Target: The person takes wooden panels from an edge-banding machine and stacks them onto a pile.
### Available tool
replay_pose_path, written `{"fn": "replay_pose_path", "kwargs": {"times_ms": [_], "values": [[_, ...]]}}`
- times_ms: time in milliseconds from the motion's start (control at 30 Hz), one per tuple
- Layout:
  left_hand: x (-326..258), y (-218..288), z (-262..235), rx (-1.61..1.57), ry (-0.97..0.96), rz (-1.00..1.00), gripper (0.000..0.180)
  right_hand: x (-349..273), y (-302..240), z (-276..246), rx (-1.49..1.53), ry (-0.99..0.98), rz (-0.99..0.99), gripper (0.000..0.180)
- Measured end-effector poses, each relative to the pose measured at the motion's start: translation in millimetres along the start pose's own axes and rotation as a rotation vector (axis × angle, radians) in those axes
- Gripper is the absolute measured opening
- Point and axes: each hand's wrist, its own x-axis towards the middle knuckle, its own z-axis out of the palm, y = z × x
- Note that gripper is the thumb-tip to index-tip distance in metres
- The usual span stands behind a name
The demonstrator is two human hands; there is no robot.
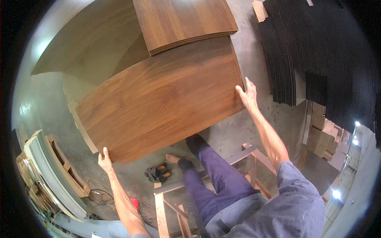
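A wide brown wood-grain board (162,103) lies in front of me at a slant, its near edge above my feet. My left hand (105,160) grips its near left corner, thumb up by the edge and the other fingers partly hidden. At its right edge, my right hand (249,95) holds on with the thumb over the top face and the fingers along the side. A stack of similar brown boards (186,23) rests beyond it, partly overlapping its far side. Whatever supports the board is mostly hidden beneath it.
Tall stacks of black panels (317,43) stand at the right, with cardboard pieces (323,135) nearer. Leaning panels (55,174) line the left. A wooden frame (160,210) is by my legs, black sandals (158,172) on the floor. A larger brown sheet (91,39) lies far left.
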Motion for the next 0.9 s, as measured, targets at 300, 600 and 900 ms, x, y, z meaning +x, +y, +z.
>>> {"fn": "replay_pose_path", "kwargs": {"times_ms": [300, 600, 900], "values": [[17, 9, 11, 0.188, 0.063, -0.052, 0.05, 19, 6, 14, 0.381, -0.098, 0.289, 0.038], [12, 27, 26, 0.093, 0.174, -0.082, 0.049, 24, 8, 26, 0.207, -0.035, 0.286, 0.05], [-8, 85, 19, 0.527, 0.249, 0.123, 0.064, 25, 11, 3, 0.171, -0.333, 0.267, 0.057]]}}
